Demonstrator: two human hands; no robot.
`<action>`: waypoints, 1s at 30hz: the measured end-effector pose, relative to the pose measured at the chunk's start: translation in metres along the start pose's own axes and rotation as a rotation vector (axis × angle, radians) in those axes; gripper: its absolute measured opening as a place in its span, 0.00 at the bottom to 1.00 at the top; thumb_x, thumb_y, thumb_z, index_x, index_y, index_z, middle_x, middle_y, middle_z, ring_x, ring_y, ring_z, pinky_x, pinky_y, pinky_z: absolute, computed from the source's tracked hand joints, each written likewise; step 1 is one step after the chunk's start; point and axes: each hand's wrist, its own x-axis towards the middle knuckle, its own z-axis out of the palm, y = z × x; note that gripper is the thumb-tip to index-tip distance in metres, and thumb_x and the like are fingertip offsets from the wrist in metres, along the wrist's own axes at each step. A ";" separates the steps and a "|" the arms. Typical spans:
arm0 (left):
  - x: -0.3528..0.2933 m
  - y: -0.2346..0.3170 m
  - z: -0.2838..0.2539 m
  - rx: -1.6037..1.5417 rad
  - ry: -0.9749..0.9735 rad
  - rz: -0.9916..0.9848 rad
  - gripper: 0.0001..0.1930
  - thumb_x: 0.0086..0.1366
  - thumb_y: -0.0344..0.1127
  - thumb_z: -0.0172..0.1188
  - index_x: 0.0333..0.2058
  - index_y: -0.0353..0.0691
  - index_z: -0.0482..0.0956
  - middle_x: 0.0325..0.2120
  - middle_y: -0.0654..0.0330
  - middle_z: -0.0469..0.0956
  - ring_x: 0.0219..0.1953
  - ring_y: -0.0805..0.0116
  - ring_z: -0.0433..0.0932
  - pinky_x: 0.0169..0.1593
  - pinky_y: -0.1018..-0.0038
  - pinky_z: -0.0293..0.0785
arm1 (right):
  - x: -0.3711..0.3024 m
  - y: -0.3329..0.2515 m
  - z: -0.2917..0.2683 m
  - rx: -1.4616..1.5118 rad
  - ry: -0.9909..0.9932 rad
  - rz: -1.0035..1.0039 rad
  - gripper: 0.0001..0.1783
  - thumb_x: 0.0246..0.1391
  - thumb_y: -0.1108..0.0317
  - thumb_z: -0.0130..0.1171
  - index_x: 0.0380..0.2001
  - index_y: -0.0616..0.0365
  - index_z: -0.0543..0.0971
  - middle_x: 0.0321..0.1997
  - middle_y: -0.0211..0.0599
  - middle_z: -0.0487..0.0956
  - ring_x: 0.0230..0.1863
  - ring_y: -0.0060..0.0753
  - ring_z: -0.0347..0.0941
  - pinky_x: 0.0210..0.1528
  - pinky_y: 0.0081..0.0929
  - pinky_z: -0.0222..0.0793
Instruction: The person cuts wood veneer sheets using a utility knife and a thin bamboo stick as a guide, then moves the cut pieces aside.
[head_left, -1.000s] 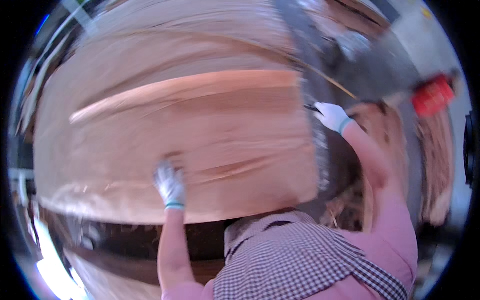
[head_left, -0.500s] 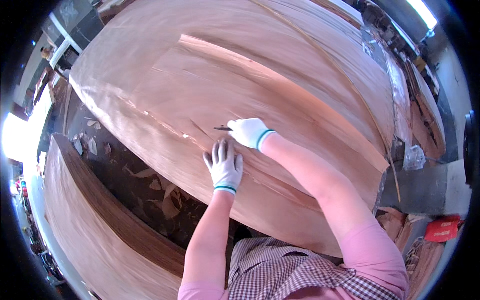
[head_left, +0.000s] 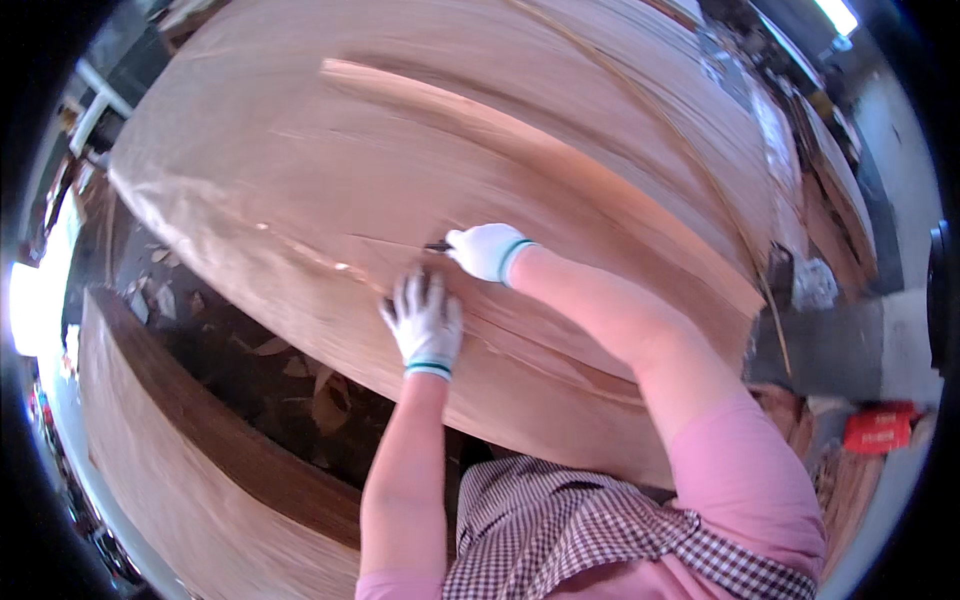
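A broad, thin wooden veneer sheet (head_left: 250,130) lies on top of a large stack in front of me. My left hand (head_left: 424,328), in a white glove with a green cuff, rests palm down on it with the fingers spread. Just beyond and to the right, my gloved right hand (head_left: 488,251) is closed round a thin black knife-like tool (head_left: 436,247). Its tip points left, close to the sheet; whether it touches cannot be seen. A thin dark line (head_left: 385,240) runs left from the tip. Near my left fingers a ragged crack (head_left: 310,256) crosses the veneer.
A long, lighter veneer strip (head_left: 560,160) lies beyond my hands, and a thin stick (head_left: 700,163) past it. At lower left stands another veneer stack (head_left: 180,450). Scraps (head_left: 330,400) litter the dark gap between the stacks. A red packet (head_left: 880,430) sits at right.
The whole view has shifted a little. Against the veneer, my right hand and the black tool have moved slightly right. My left hand stays spread on the sheet.
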 end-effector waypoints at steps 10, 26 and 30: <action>0.000 0.047 0.007 0.203 -0.134 -0.141 0.23 0.65 0.46 0.49 0.58 0.56 0.68 0.61 0.61 0.62 0.65 0.60 0.55 0.66 0.45 0.41 | -0.431 0.205 0.029 -0.041 -0.140 0.609 0.15 0.61 0.56 0.43 0.38 0.55 0.70 0.30 0.49 0.79 0.34 0.56 0.76 0.35 0.50 0.70; -0.094 0.205 0.044 0.035 -0.275 0.521 0.26 0.66 0.44 0.46 0.62 0.47 0.62 0.65 0.60 0.56 0.68 0.58 0.49 0.67 0.51 0.37 | -0.696 0.230 0.110 -0.091 0.085 0.907 0.10 0.59 0.60 0.49 0.36 0.56 0.71 0.33 0.45 0.78 0.35 0.52 0.76 0.34 0.46 0.71; -0.090 0.206 0.036 0.076 -0.297 0.510 0.25 0.66 0.44 0.46 0.61 0.48 0.63 0.64 0.60 0.57 0.67 0.58 0.52 0.67 0.51 0.38 | -0.560 0.156 0.069 0.100 0.475 0.546 0.10 0.54 0.62 0.55 0.34 0.55 0.73 0.34 0.39 0.75 0.33 0.46 0.76 0.33 0.39 0.73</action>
